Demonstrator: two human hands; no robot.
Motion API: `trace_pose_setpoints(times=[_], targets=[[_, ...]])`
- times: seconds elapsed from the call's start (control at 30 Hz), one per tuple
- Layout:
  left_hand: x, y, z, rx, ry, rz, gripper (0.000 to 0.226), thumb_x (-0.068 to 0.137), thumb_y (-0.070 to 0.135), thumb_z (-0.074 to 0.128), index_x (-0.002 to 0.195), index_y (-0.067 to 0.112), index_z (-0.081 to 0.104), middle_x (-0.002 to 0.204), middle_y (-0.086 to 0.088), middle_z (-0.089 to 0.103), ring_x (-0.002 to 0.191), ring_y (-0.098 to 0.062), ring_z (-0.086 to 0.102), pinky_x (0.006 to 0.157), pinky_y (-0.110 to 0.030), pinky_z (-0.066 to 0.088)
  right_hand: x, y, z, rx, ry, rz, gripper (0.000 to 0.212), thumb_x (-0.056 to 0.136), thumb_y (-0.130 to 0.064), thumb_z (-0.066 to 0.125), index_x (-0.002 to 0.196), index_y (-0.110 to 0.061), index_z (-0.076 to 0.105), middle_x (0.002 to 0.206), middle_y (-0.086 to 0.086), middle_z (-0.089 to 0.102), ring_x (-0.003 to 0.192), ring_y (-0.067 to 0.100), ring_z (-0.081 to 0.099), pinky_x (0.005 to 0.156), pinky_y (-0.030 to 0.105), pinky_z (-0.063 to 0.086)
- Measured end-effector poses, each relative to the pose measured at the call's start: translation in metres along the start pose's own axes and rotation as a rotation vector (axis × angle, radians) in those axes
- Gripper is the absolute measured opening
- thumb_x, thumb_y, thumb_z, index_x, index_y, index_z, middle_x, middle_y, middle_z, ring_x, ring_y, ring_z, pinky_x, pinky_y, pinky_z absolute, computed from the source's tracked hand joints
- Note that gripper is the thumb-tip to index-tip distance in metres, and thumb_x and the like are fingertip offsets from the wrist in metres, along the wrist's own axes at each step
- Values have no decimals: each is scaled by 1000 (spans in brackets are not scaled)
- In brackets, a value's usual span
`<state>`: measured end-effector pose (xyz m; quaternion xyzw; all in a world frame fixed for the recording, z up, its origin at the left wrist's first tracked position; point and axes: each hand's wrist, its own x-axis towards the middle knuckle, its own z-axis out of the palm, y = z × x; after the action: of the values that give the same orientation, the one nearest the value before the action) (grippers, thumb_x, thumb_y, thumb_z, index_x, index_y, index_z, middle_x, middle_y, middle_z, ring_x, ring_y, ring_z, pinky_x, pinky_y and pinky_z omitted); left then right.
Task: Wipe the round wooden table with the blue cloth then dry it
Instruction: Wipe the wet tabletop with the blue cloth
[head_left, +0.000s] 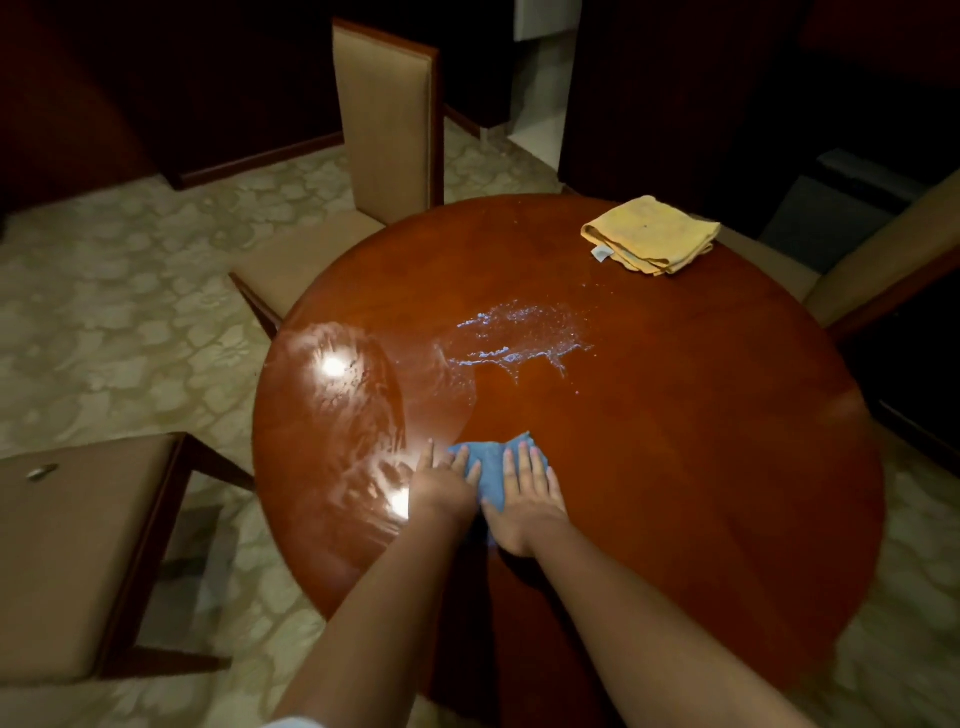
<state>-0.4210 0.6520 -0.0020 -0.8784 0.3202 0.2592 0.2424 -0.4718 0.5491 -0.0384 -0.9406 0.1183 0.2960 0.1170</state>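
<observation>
Pressing down side by side, both hands are lying flat on the blue cloth (489, 470) near the front-centre of the round wooden tabletop (675, 441). The left hand (445, 480) is resting with straight, spread fingers over the cloth's left portion, its outer fingers reaching onto the bare wood. The right hand (524, 493) is resting palm-down with straight fingers over the cloth's right portion. Neither hand is curling round the cloth; the cloth is lying bunched between and beneath them. A wet, glossy film (353, 405) is covering the left part of the tabletop and reflecting two bright light spots. A patch of foamy droplets (514, 338) is sitting near the centre, beyond the hands and apart from them. A folded yellow cloth (652, 234) is lying at the far right edge. Three upholstered chairs are standing round the tabletop: one at the far side (387, 119), one at the left (78, 556), one at the right (883, 260).
</observation>
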Motion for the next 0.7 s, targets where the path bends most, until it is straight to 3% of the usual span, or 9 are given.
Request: trace_pose_setpoints(times=[0.17,0.33,0.53,0.7], targets=[[-26,-9,24,25,5,15,70,98,49,25,150,15,-5,158,-8,-7,147,-24,0,116,-50,-7,-17,-28,20,5,13,48,73,100,-52,14,145,-11,-27,151,10,-35,139,24,-33,114,39,-18],[-11,-26,28,-33,38,83,64,100,46,22,151,18,-5,158,-5,-11,147,-21,-3,115,-52,-8,-9,-33,18,31,5,91,73,100,-52,14,145,-12,-28,151,9,-37,139,24,-34,113,40,-18],[36,-64,4,12,98,144,69,98,47,32,151,21,-5,159,-2,-10,147,-19,-2,115,-54,-4,37,-44,-11,112,56,137,72,101,-51,13,145,-11,-28,151,11,-36,139,26,-33,112,41,-19],[101,-95,-31,50,142,160,57,101,43,22,151,25,0,159,1,-7,146,-16,0,114,-50,-5,94,-41,-48,168,94,180,74,101,-51,16,145,-13,-28,151,9,-37,139,24,-34,112,39,-20]])
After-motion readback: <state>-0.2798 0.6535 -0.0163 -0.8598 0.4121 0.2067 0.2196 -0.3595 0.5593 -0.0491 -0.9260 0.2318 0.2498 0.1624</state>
